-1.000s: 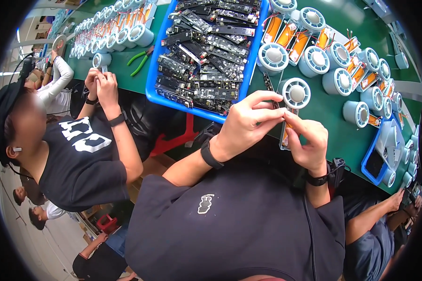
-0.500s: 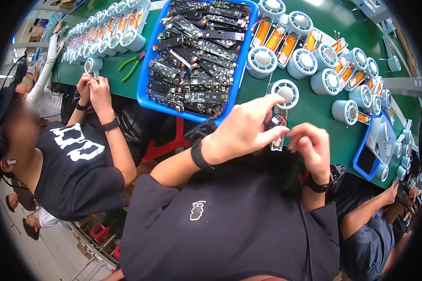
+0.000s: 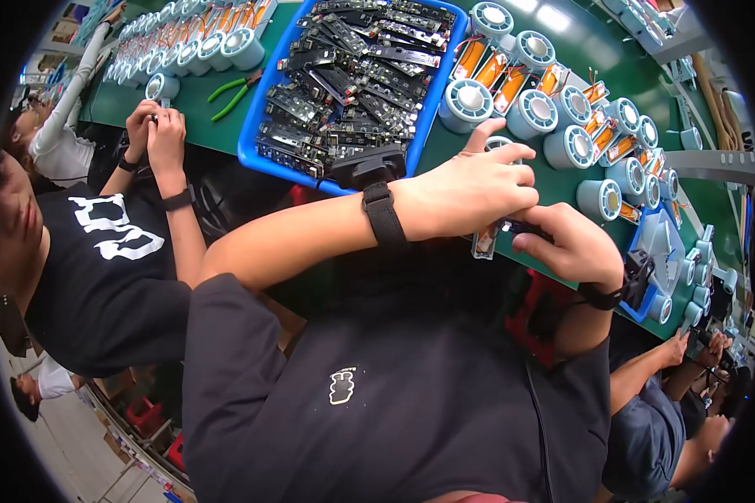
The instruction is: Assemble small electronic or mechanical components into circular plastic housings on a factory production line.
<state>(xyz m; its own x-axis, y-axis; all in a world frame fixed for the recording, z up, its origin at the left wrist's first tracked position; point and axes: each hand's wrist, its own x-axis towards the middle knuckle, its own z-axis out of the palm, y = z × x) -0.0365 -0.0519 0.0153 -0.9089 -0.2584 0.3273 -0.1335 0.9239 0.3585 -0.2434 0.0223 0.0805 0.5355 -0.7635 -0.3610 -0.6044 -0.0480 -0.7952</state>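
An unfinished light-blue handheld fan (image 3: 484, 243) lies in front of me at the table's edge, its handle end showing below my fingers. My left hand (image 3: 466, 193) reaches across it, fingers bent over its round head, which is mostly hidden. Close against those fingertips, my right hand (image 3: 575, 243) is closed, with thumb and forefinger pinching a small dark part (image 3: 518, 226). Most of that part is covered, so its kind is unclear. Black bands circle both wrists.
A blue tray (image 3: 247, 138) heaped with circuit boards stands at left. Several fans with orange batteries (image 3: 510, 90) spread to the right, near a second blue bin (image 3: 637, 314). Green-handled pliers (image 3: 229, 99) lie left, beside a co-worker's hands (image 3: 155, 130).
My left hand has shifted from pinching near the dark part to lying over the fan's head. My right hand has closed on the dark part. The whole view has turned slightly.
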